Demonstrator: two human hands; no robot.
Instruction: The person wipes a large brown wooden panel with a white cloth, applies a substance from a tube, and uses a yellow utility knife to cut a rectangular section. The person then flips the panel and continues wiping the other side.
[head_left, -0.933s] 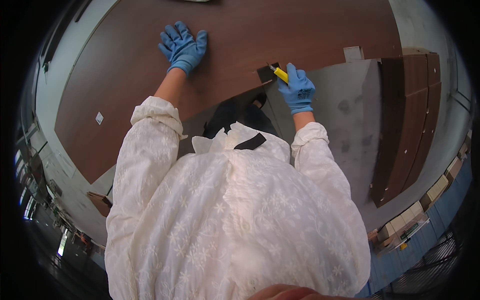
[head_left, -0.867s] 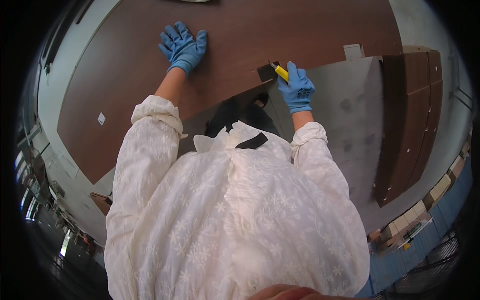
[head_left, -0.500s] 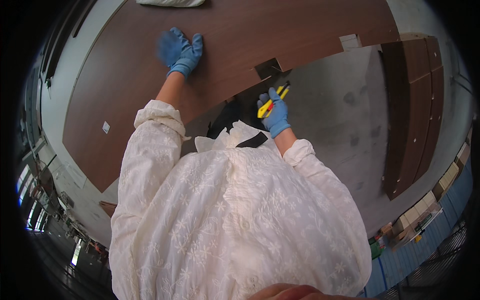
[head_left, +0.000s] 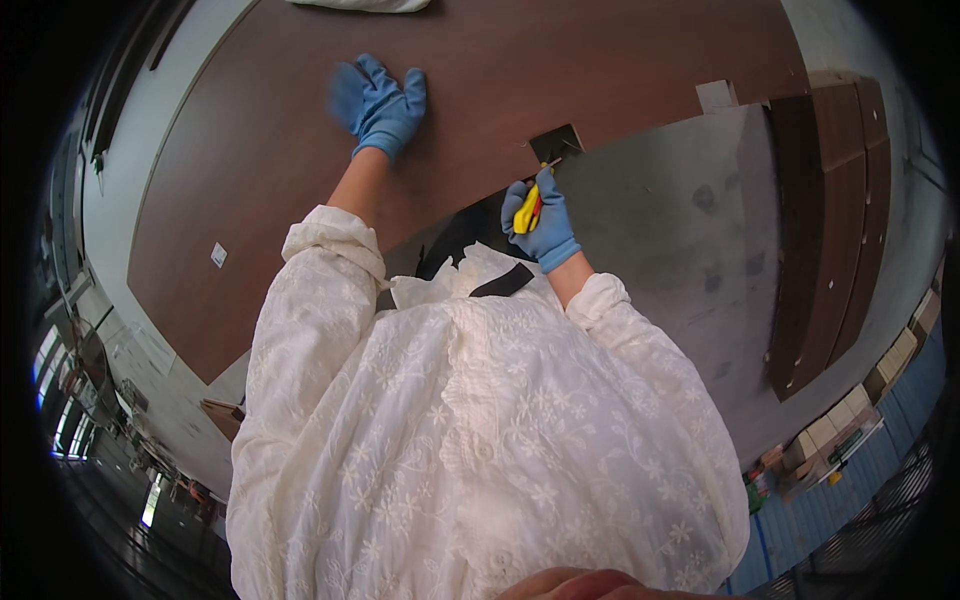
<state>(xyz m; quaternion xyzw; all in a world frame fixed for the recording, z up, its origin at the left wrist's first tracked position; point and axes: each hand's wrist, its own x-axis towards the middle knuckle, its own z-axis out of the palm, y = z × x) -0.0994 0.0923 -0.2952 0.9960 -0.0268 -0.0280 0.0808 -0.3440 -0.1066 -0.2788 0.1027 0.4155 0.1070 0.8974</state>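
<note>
Left hand [head_left: 385, 105] flat on panel [head_left: 300, 180], fingers spread, steadying it. Right hand [head_left: 540, 225] fisted around yellow tool [head_left: 528, 208], tip at notch [head_left: 556, 143] on panel edge.

Your left hand [head_left: 380, 105], gloved in blue, lies flat with fingers spread at the upper left of the frame, arm stretched out. Your right hand [head_left: 538, 222], at centre, is fisted, its grip closed, elbow bent.
</note>
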